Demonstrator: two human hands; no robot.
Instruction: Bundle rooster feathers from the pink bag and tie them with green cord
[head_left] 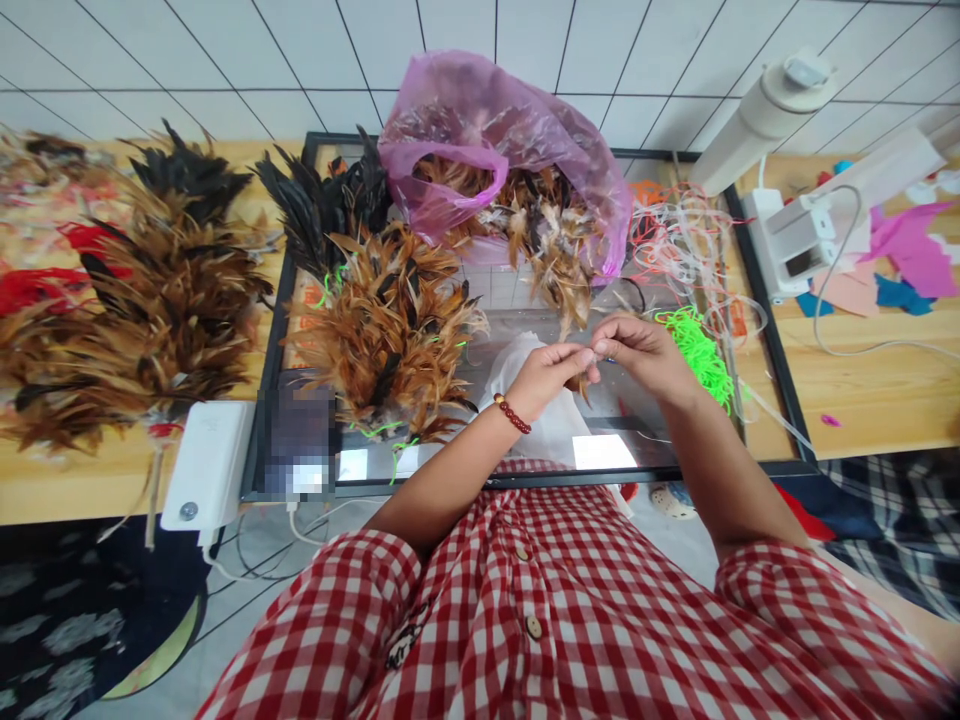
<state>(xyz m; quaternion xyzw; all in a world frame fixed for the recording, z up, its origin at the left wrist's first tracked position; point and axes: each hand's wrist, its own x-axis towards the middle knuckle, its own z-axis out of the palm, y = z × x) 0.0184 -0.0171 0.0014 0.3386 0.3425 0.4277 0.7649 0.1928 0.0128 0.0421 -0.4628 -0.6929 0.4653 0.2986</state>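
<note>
White wall tiles back a glass-topped black-framed table (757, 300). Over it, the left hand (546, 378) and right hand (641, 352) meet fingertip to fingertip, pinching a small brown feather (583, 385) for fine work; heaped brown-and-black feathers (390, 320) lie left, within reach.

pinch: my left hand (551, 375) and right hand (637, 350) are covering whatever tiny thing I'm holding, can't tell
phone (300, 440): screen's getting blurred out
feather pile (127, 300): left edge is cutting it off
</note>
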